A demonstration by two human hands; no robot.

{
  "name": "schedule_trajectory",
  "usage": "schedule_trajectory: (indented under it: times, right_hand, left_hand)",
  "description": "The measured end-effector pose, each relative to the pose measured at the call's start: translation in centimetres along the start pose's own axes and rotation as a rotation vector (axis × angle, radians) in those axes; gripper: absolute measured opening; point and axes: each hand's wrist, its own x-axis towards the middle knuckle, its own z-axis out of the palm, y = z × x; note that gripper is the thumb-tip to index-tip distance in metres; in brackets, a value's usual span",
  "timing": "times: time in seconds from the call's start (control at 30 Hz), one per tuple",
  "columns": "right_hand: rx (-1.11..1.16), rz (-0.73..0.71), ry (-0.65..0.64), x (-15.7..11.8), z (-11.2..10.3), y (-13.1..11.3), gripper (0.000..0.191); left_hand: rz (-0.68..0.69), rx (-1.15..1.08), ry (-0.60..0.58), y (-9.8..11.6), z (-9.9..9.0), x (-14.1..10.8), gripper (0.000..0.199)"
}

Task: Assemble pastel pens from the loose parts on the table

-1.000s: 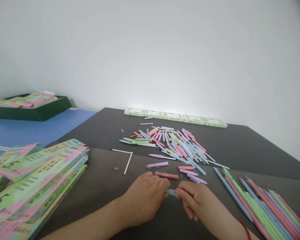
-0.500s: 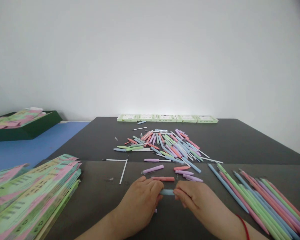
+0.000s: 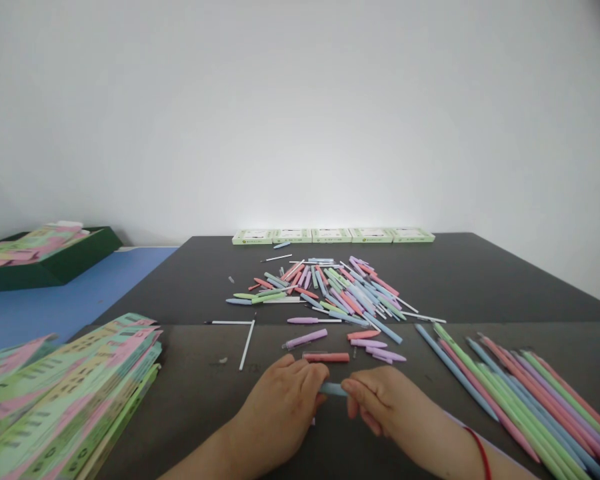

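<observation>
Both hands meet over the near middle of the dark table on a light blue pen barrel (image 3: pixel 334 389). My left hand (image 3: pixel 285 400) is closed round its left end, the fingers hiding that part. At the right end, the thumb and fingers of my right hand (image 3: pixel 387 400) pinch it; a red cord circles that wrist. Just beyond the hands lie a red pen barrel (image 3: pixel 326 357), a purple pen barrel (image 3: pixel 305 339) and several short purple tapered pen pieces (image 3: pixel 385 354). A small purple bit shows below my left hand, mostly hidden.
A pile of pastel pen parts and white refills (image 3: pixel 340 293) spreads across the middle. Long pens (image 3: pixel 535 393) lie in a row at right. Printed packets (image 3: pixel 75 393) are stacked at left, near a green tray (image 3: pixel 80 260). Flat boxes (image 3: pixel 330 235) line the back edge.
My right hand has shifted slightly left along the blue barrel, its lower fingers loosening a little. The barrel has tilted slightly. My left hand has hardly moved.
</observation>
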Motion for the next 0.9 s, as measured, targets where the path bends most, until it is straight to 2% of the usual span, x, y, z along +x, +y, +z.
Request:
schedule_trajectory:
  times: [0.1,0.17,0.2,0.27,0.3,0.4,0.6,0.67,0.73,0.8,0.9]
  right_hand:
    - [-0.021,0.004,-0.002,0.04,-0.17,-0.11,0.044]
    - [-0.132,-0.080,0.074,0.01,-0.40,-0.13,0.019]
    - [-0.184,-0.129,0.118,-0.01,-0.51,-0.12,0.013]
    - [-0.262,-0.211,0.182,-0.03,-0.59,-0.07,0.029]
    - [-0.297,-0.236,0.192,-0.01,-0.56,-0.05,0.026]
    - [-0.393,-0.243,0.177,0.14,-0.30,-0.02,0.004]
    - [-0.418,-0.184,0.128,0.35,-0.13,0.07,0.031]
    - [-0.404,-0.199,0.134,0.26,-0.28,0.14,0.024]
    - [-0.369,-0.234,0.165,0.12,-0.44,0.16,0.006]
    - [-0.338,-0.272,0.201,0.03,-0.56,0.14,0.013]
    - [-0.353,-0.275,0.219,0.12,-0.55,0.16,0.005]
  left_hand:
    - [-0.007,0.036,-0.051,0.20,-0.23,0.13,0.011]
    - [-0.024,0.025,-0.053,0.26,-0.36,0.17,0.010]
    - [-0.037,0.015,-0.049,0.27,-0.41,0.17,0.010]
    - [-0.065,-0.001,-0.040,0.26,-0.47,0.15,0.011]
    - [-0.074,-0.007,-0.036,0.24,-0.47,0.13,0.012]
    - [-0.074,-0.002,-0.025,0.17,-0.32,0.11,0.011]
    - [-0.028,0.028,-0.004,-0.03,0.00,0.06,0.010]
    - [-0.036,0.037,-0.015,-0.06,-0.03,0.06,0.010]
    - [-0.056,0.042,-0.016,-0.08,-0.07,0.08,0.013]
    - [-0.072,0.041,-0.009,-0.13,-0.06,0.10,0.013]
    - [-0.064,0.034,-0.006,-0.18,0.03,0.13,0.011]
